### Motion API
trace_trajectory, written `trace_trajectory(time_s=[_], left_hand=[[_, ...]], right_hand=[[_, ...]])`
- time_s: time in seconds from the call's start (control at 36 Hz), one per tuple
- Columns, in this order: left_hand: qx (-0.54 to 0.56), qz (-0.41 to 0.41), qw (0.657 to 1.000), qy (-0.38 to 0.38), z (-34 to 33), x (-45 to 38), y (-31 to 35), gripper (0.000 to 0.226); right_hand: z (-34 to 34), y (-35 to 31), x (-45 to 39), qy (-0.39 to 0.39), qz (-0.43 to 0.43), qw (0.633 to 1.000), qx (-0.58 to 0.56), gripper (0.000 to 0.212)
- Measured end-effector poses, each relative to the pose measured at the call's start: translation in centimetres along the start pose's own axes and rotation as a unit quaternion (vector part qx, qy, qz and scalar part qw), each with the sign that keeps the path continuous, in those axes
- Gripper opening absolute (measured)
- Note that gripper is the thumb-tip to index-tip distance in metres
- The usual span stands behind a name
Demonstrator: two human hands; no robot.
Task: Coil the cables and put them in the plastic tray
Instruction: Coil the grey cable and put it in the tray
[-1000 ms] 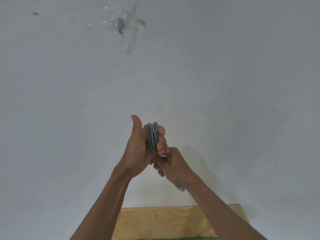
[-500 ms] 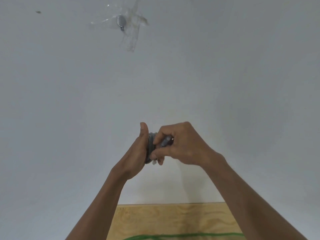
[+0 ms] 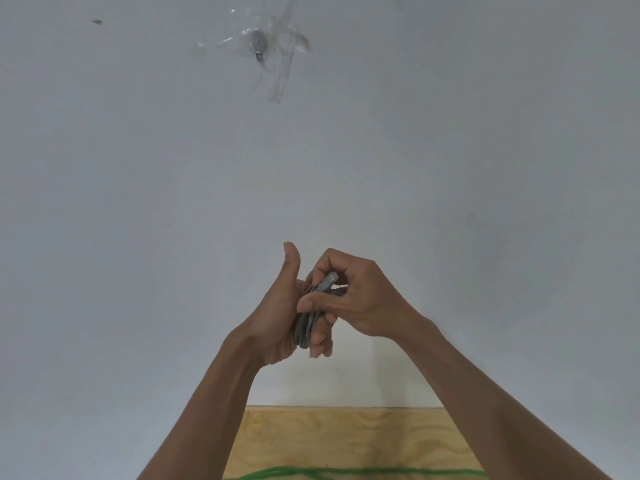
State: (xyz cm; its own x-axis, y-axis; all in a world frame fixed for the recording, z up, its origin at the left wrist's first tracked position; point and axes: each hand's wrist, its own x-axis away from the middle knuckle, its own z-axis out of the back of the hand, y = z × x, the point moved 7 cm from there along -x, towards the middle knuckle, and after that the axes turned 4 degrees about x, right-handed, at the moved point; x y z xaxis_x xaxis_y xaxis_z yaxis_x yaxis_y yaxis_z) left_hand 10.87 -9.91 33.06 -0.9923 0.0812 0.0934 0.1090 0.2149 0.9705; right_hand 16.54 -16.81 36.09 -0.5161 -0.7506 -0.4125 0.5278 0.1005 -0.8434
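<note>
A grey cable (image 3: 304, 327), wound into a tight bundle, is held up in front of a white wall. My left hand (image 3: 277, 317) wraps around the bundle with the thumb pointing up. My right hand (image 3: 360, 299) pinches the cable's grey plug end (image 3: 327, 281) against the top of the bundle. Most of the coil is hidden between the two hands. A green cable (image 3: 346, 473) lies across the wooden surface at the bottom edge. The plastic tray is not in view.
A light plywood tabletop (image 3: 346, 434) butts against the white wall (image 3: 450, 168) at the bottom. A small metal fitting under clear tape (image 3: 259, 46) sticks to the wall high up.
My right hand rose from under the bundle to its top and now pinches the plug end there. The view tilted slightly down, showing more plywood and the green cable.
</note>
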Motion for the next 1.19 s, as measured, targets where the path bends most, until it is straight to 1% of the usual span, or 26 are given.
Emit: trace_trajectory(time_s=[0.11,0.25,0.33,0.39,0.44,0.5,0.61,0.67,0.72,0.81,0.86,0.92,0.97,1.06,1.11,1.19], left_hand=[[-0.027,-0.027,0.997,0.069,0.5,0.0,0.4,0.101],[-0.015,-0.074,0.99,0.121,0.7,0.1,1.1,0.102],[0.007,-0.092,0.983,0.156,0.8,0.2,1.5,0.103],[0.019,-0.099,0.98,0.169,0.9,0.1,1.5,0.102],[0.025,-0.099,0.979,0.177,1.1,0.1,1.6,0.101],[0.02,-0.098,0.978,0.184,1.1,0.1,1.8,0.099],[0.007,-0.108,0.973,0.203,1.2,0.2,2.2,0.098],[-0.012,-0.123,0.965,0.23,1.8,0.4,2.5,0.103],[-0.04,-0.13,0.956,0.26,2.9,0.7,2.9,0.106],[-0.056,-0.142,0.948,0.278,3.3,1.1,3.2,0.095],[-0.075,-0.177,0.932,0.306,2.8,1.3,3.2,0.089],[-0.063,-0.209,0.915,0.34,2.1,1.5,2.8,0.075],[-0.037,-0.225,0.901,0.368,1.9,1.6,2.3,0.069],[-0.015,-0.228,0.886,0.404,2.5,1.8,1.8,0.079],[-0.035,-0.228,0.87,0.436,3.2,1.8,1.8,0.085],[-0.072,-0.215,0.852,0.471,4.6,1.7,1.5,0.083]], right_hand=[[-0.4,0.7,-0.4,0.013,-0.003,1.0,-0.025,0.04],[-0.4,0.2,-0.8,0.022,0.014,0.999,-0.027,0.035],[-0.4,-0.3,-1.2,0.014,0.018,0.999,-0.047,0.033],[-0.6,-0.7,-1.3,-0.01,0.018,0.996,-0.085,0.034],[-0.8,-1.0,-1.3,-0.03,0.017,0.992,-0.12,0.029],[-0.7,-1.1,-1.3,-0.028,0.022,0.991,-0.131,0.027],[-0.5,-1.1,-1.5,-0.003,0.038,0.99,-0.134,0.03],[-0.3,-1.3,-1.5,0.014,0.051,0.992,-0.117,0.034],[0.1,-1.3,-1.5,0.04,0.064,0.993,-0.09,0.029],[0.7,-1.1,-1.6,0.092,0.062,0.993,-0.043,0.022],[1.2,-0.9,-1.6,0.132,0.051,0.99,-0.017,0.021],[1.3,-0.9,-1.6,0.151,0.041,0.988,-0.017,0.019],[1.2,-0.6,-1.6,0.159,0.023,0.987,-0.017,0.018],[0.8,-0.4,-1.5,0.165,-0.001,0.986,0.002,0.019],[0.9,-0.5,-1.5,0.17,-0.001,0.984,0.046,0.02],[1.2,-1.2,-1.6,0.179,0.007,0.977,0.112,0.021]])
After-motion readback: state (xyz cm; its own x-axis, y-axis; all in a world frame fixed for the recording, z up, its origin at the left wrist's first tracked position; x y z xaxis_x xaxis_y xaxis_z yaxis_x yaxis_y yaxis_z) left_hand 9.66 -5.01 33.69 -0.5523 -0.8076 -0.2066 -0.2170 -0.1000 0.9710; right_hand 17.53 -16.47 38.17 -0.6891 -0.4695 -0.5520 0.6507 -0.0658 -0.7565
